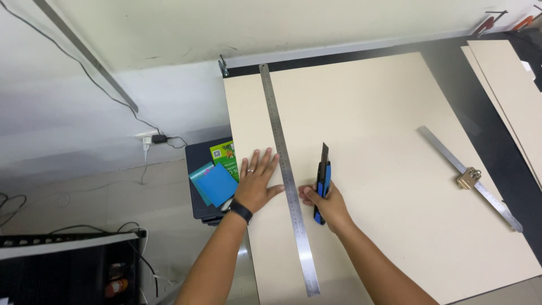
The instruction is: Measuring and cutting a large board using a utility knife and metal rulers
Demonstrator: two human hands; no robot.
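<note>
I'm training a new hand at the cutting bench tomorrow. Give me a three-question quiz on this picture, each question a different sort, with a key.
1. True or false: the right hand holds a blue and black utility knife.
2. Where does the left hand rest? A) flat on the beige board, left of the long steel ruler B) on the padlock C) on the blue squares
3. Fill in: a brass ___ lies on the shorter ruler to the right.

Key: 1 true. 2 A; the palm lies on the board beside the long ruler. 3 padlock.
</note>
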